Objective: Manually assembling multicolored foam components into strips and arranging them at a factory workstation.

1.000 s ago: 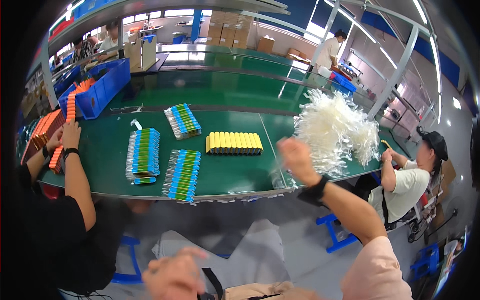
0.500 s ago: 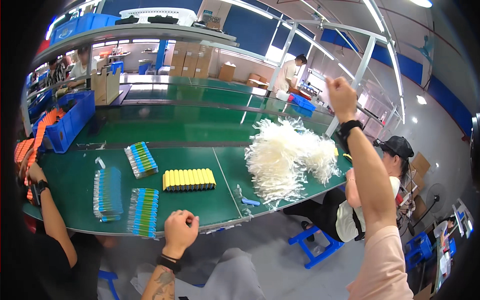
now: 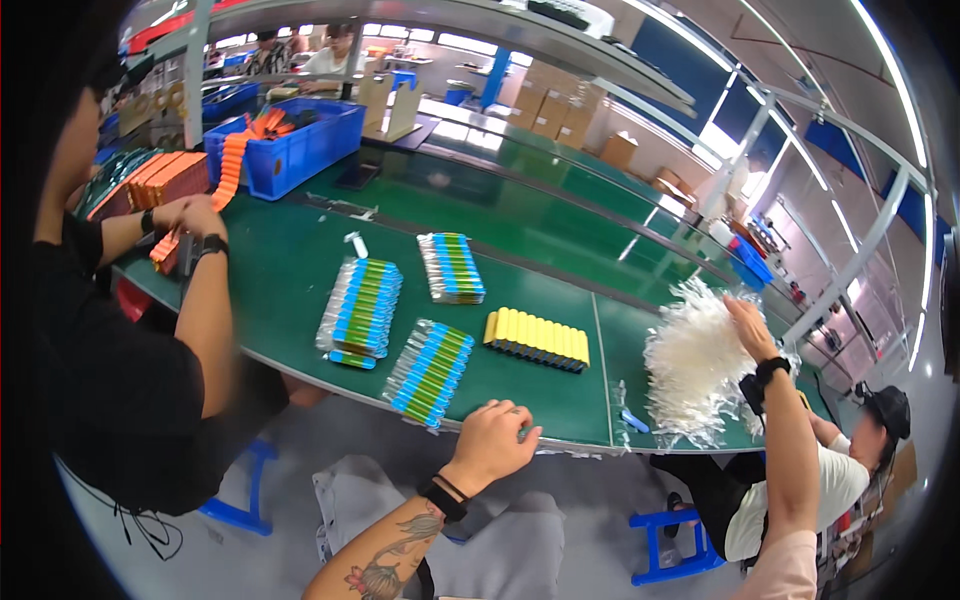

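My left hand (image 3: 492,443) is at the table's near edge with its fingers curled in, and nothing shows in it. My right hand (image 3: 750,328) reaches over the far right side of a heap of clear-white plastic strips (image 3: 690,365), fingers bent down and partly apart. Between my hands lies a block of yellow cylinders in rows with a dark underside (image 3: 540,337). To its left are flat bundles of blue-and-green pieces with clear ends: a near one (image 3: 432,372), a far one (image 3: 452,268) and a left stack (image 3: 362,307).
On the left, a co-worker's hands (image 3: 198,218) handle an orange strip (image 3: 230,170) beside a blue bin (image 3: 300,150). Another person in a black cap (image 3: 885,425) sits at the right. A small blue piece (image 3: 635,421) lies near the heap. A shelf (image 3: 560,45) hangs above the green table.
My right hand has come down from a raised fist to the strip heap. My left hand stays near the table edge. The view has swung left, showing more of the co-worker there.
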Action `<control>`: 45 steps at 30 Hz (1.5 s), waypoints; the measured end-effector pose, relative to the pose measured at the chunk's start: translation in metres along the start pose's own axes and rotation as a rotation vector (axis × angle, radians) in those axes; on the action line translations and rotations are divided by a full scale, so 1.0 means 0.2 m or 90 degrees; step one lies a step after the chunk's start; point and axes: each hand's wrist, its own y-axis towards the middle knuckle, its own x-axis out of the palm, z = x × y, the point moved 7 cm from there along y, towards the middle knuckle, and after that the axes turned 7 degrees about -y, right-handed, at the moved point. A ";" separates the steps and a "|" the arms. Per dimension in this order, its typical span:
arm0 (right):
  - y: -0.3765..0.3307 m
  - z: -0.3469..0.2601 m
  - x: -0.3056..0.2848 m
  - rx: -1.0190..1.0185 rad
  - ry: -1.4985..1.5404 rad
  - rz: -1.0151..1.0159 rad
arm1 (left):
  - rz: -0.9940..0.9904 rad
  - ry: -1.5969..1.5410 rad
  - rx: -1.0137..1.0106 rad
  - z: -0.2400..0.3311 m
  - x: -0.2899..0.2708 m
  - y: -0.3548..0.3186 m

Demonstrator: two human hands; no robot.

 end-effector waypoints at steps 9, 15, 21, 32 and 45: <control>-0.19 -0.28 -0.12 -0.142 -0.415 0.308 | 0.005 -0.036 0.101 0.11 -0.03 -0.12; -0.72 -1.33 0.50 -0.422 0.047 -0.071 | 0.025 -0.205 -0.123 -0.11 -0.19 -0.54; -1.09 -1.86 0.96 -0.546 0.128 -0.233 | 0.234 -0.561 -0.450 -0.35 -0.32 -0.53; -1.14 -1.89 1.29 -0.560 0.003 -0.258 | 0.271 -0.547 -0.502 -0.45 -0.35 -0.44; -1.14 -1.89 1.27 -0.572 0.004 -0.245 | 0.291 -0.587 -0.427 -0.49 -0.29 -0.44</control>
